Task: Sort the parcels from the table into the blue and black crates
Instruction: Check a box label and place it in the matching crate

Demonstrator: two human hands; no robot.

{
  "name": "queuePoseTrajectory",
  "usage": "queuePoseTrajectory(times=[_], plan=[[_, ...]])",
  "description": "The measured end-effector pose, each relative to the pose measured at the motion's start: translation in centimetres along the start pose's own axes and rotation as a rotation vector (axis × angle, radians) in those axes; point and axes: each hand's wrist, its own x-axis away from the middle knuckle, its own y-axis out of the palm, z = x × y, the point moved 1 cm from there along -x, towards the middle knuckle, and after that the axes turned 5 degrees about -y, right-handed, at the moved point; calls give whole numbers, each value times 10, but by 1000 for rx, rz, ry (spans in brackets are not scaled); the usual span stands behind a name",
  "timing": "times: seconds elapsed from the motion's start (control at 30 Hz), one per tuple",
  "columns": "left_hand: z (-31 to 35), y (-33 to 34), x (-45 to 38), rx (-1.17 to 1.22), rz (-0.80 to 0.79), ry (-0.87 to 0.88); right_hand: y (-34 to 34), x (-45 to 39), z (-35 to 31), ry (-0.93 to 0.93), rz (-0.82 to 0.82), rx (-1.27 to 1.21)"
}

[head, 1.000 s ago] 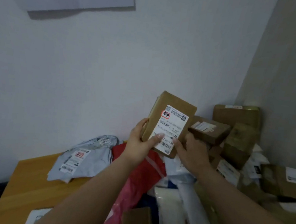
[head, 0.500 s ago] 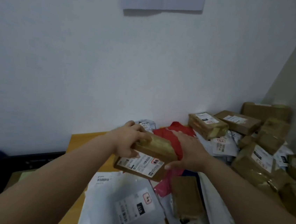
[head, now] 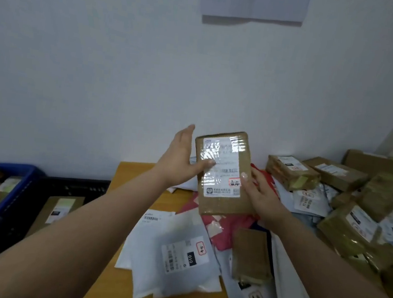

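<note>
Brown taped parcel (head: pixel 224 173) upright, white label facing, held between both hands, left (head: pixel 177 161) thumb, right (head: pixel 262 194) thumb on it

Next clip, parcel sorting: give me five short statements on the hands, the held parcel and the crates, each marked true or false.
1. Both hands hold one brown parcel upright, label toward the camera. True.
2. The left hand is clenched in a fist around it. False: its thumb presses the label, the fingers stretch up alongside.
3. The blue crate is empty. False: parcels lie in it.
4. The black crate stands between the blue crate and the table. True.
5. The right hand rests on the white mailer. False: it holds the parcel's right edge.
</note>
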Motion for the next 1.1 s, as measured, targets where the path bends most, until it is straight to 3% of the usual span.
queuePoseTrajectory(times=[0.1, 0.23, 0.57, 0.87, 1.1], plan=[[11, 26, 15, 208, -87, -155, -11, 8, -7, -1, 83, -26], [32, 51, 32, 419, -115, -156, -25, 13, 2, 55, 85, -94], [19, 51, 61, 430, 28, -295, 4, 19, 16, 143, 27, -32], [-69, 6, 97, 471, 111, -490, 111, -2, 13, 253, -165, 56], [-188, -56, 137, 366, 14, -563, 251, -12, 29, 437, -156, 82]])
